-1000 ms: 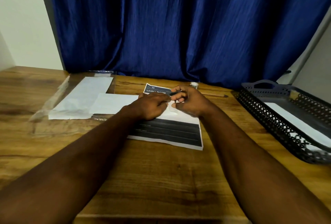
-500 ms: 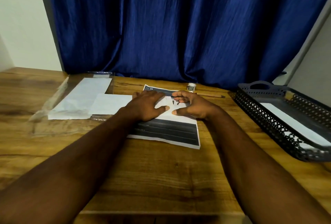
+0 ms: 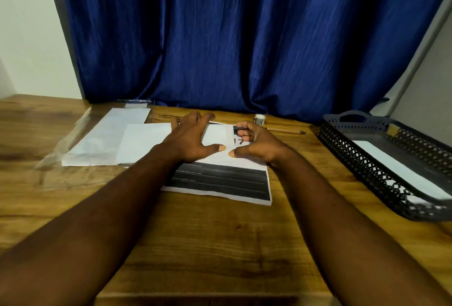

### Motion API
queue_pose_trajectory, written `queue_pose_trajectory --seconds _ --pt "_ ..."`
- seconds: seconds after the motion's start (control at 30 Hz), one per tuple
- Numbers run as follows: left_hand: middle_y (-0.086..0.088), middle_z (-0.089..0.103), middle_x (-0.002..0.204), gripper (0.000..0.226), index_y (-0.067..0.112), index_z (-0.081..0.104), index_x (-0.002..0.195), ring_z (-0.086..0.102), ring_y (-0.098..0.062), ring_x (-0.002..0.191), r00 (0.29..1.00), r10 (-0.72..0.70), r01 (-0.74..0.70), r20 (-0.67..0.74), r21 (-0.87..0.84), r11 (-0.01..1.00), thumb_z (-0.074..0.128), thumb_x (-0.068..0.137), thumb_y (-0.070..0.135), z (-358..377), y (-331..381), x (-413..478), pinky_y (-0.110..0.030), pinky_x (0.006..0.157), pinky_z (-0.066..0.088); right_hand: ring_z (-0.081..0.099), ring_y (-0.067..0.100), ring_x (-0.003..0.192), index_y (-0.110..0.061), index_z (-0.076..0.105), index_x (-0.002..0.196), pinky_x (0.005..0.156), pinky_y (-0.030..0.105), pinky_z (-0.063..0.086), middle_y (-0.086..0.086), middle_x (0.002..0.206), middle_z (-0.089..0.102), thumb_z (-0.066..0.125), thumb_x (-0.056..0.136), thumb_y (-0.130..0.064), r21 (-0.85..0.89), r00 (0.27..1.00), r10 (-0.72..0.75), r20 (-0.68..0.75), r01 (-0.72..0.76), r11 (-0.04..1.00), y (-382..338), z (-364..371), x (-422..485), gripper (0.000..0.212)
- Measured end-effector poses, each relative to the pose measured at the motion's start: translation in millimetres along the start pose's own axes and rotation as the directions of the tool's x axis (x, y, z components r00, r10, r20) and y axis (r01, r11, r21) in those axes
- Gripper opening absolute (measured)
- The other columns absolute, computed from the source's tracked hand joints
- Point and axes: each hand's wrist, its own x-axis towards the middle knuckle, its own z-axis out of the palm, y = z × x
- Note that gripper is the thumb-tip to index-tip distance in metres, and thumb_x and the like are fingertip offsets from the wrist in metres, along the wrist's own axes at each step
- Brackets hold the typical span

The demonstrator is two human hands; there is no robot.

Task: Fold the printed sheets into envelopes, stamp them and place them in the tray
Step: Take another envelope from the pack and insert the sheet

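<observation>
Head view: printed sheet [image 3: 220, 181] lies mid-counter [image 3: 208, 244], both hands on its far half.
Black mesh tray [image 3: 362, 158] sits right, well apart, with a white envelope [image 3: 401, 171] inside. Pencil [image 3: 286, 131] and small jar [image 3: 259, 119] lie just behind the right hand [image 3: 256, 145]. White paper stack [image 3: 105, 139] on a clear sleeve [image 3: 61, 146] is at left. Left hand [image 3: 193, 139] is flat, fingers spread, pressing the sheet. Right thumb is on the sheet, fingers curled; can't tell if it's pinching paper.

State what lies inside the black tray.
One white paper piece lies flat on the tray floor; the near wall hides its front end and whatever else sits low there.
</observation>
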Motion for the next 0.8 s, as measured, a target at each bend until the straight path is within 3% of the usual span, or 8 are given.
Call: queue_pose_trajectory --seconds 0.07,0.17,0.27,0.37,0.5,0.6,0.7,0.8 --pt "-0.006 0.038 0.147 0.079 0.028 0.035 0.154 0.04 -0.029 0.136 0.996 0.047 -0.047 -0.07 -0.001 0.999 0.064 0.091 0.066 -1 1 1 -0.055 0.114 0.029 0.063 0.013 0.116 -0.023 0.05 0.146 0.09 0.028 0.06 -0.007 0.127 0.062 0.092 0.078 -0.004 0.052 1.0 0.014 -0.019 -0.013 0.999 1 1 3 0.082" --pt "-0.005 0.042 0.136 0.064 0.023 0.043 0.15 0.047 -0.027 0.125 0.968 0.152 -0.149 -0.198 0.029 0.988 0.063 0.097 0.053 -4 3 1 -0.052 0.107 0.032 0.074 0.027 0.111 -0.019 0.058 0.138 0.089 0.041 0.065 0.008 0.12 0.074 0.085 0.084 0.001 0.199 0.999 0.029 -0.039 -0.021 0.98 4 -2 5 0.064" --pt "-0.005 0.044 0.129 0.059 0.017 0.049 0.148 0.048 -0.026 0.12 0.916 0.253 -0.235 -0.312 0.096 0.967 0.065 0.096 0.04 -12 8 2 -0.051 0.103 0.031 0.079 0.023 0.098 -0.011 0.069 0.129 0.081 0.035 0.066 0.01 0.11 0.079 0.077 0.091 0.005 0.259 0.999 -0.007 -0.053 0.021 0.966 1 -3 2 0.043" --pt "-0.009 0.047 0.132 0.054 0.014 0.054 0.147 0.048 -0.027 0.122 0.874 0.293 -0.253 -0.389 0.152 0.956 0.068 0.097 0.03 -19 16 3 -0.051 0.104 0.03 0.075 0.02 0.086 -0.013 0.077 0.117 0.076 0.033 0.063 0.006 0.106 0.08 0.074 0.096 -0.001 0.283 0.979 -0.058 -0.197 0.113 0.953 -1 -2 4 0.025" --pt "-0.012 0.056 0.128 0.045 0.014 0.063 0.137 0.052 -0.032 0.118 0.81 0.367 -0.292 -0.457 0.229 0.929 0.073 0.093 0.012 -26 23 2 -0.049 0.098 0.034 0.076 0.016 0.1 -0.019 0.078 0.103 0.089 0.034 0.063 -0.003 0.103 0.08 0.079 0.094 -0.011 0.148 0.896 -0.175 -0.408 0.254 0.956 -2 -4 6 0.012" --pt "-0.008 0.063 0.117 0.038 0.014 0.071 0.123 0.055 -0.03 0.107 0.786 0.418 -0.312 -0.456 0.291 0.904 0.075 0.086 0.005 -28 24 2 -0.045 0.086 0.039 0.075 0.014 0.098 -0.02 0.077 0.095 0.09 0.034 0.063 -0.004 0.098 0.079 0.079 0.092 -0.006 0.081 0.879 -0.231 -0.417 0.289 0.954 -2 -8 2 0.014" --pt "-0.005 0.068 0.106 0.031 0.014 0.076 0.113 0.059 -0.027 0.097 0.809 0.449 -0.371 -0.379 0.262 0.891 0.075 0.085 0.001 -25 28 0 -0.045 0.077 0.05 0.073 0.012 0.089 -0.016 0.078 0.091 0.085 0.029 0.061 -0.003 0.091 0.077 0.078 0.089 0.003 -0.027 0.901 -0.238 -0.362 0.245 0.969 7 -16 -3 0.019" --pt "-0.001 0.071 0.104 0.021 0.019 0.079 0.109 0.06 -0.022 0.094 0.834 0.483 -0.434 -0.267 0.224 0.873 0.074 0.09 0.011 -24 35 -3 -0.04 0.074 0.052 0.072 0.005 0.08 -0.015 0.079 0.088 0.081 0.027 0.061 -0.004 0.09 0.078 0.081 0.083 0.01 -0.119 0.933 -0.216 -0.287 0.189 0.975 20 -25 -5 0.025"
